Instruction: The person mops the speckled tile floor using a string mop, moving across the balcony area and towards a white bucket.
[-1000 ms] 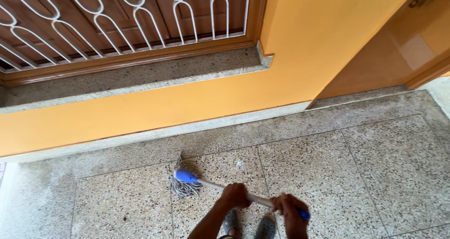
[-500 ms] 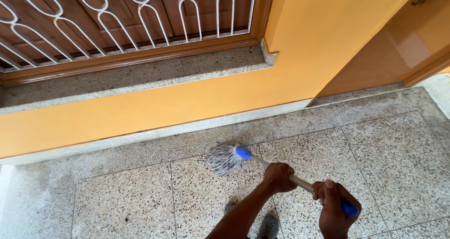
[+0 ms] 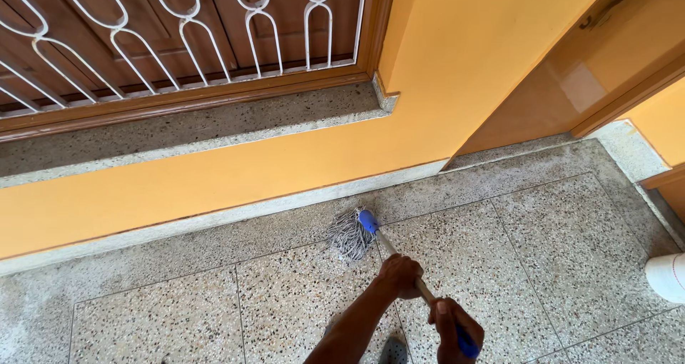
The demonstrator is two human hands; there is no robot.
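Hands grip the mop handle (image 3: 389, 248): left hand (image 3: 401, 276) closed around its middle, right hand (image 3: 454, 327) wrapped on the blue end. Its grey string mop head (image 3: 349, 234) lies on the speckled floor (image 3: 556, 250), near the orange wall's skirting (image 3: 235, 210). At the right edge stands a white bucket (image 3: 667, 277), well apart.

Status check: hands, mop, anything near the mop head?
Left hand and right hand both gripping mop handle. Mop head on speckled floor, near wall skirting. White container far right, apart.
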